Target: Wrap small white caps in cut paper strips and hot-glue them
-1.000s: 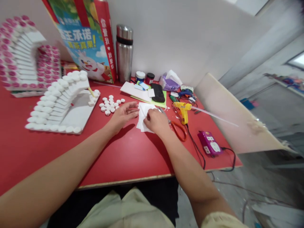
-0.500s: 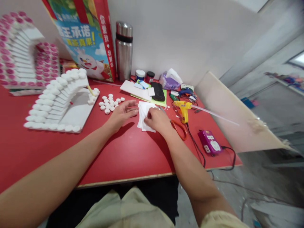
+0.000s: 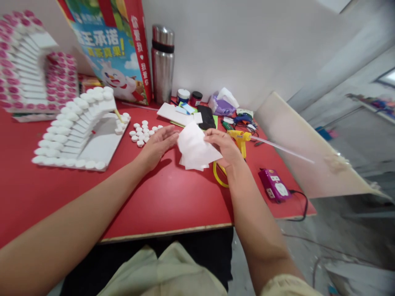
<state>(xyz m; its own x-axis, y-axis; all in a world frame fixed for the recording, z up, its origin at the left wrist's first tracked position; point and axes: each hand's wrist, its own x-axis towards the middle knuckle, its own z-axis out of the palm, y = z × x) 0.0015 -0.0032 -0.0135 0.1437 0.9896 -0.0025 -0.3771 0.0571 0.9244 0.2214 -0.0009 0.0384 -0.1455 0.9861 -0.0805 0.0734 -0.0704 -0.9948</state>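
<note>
My right hand [image 3: 225, 148] pinches a thin white paper sheet [image 3: 197, 144] at its right edge and holds it raised and tilted. Below it, a small stack of white sheets [image 3: 194, 167] lies on the red table [image 3: 166, 201]. My left hand [image 3: 157, 146] is beside the raised sheet's left edge, fingers stretched out and apart; whether a fingertip touches the paper I cannot tell. Just behind the left hand sits a cluster of round white pieces [image 3: 142, 132]. A yellow loop handle [image 3: 219, 176] shows beside my right wrist, its other end hidden.
At left stand a white stair-like model [image 3: 74, 131] and a pink-and-white model [image 3: 33, 74]. A steel flask [image 3: 163, 68] and a printed bag [image 3: 114, 53] line the wall. A yellow glue gun [image 3: 242, 137] and purple power adapter [image 3: 274, 185] are at right.
My right hand has lifted a white sheet off the stack and moved slightly right with it. My left hand stays nearly in place.
</note>
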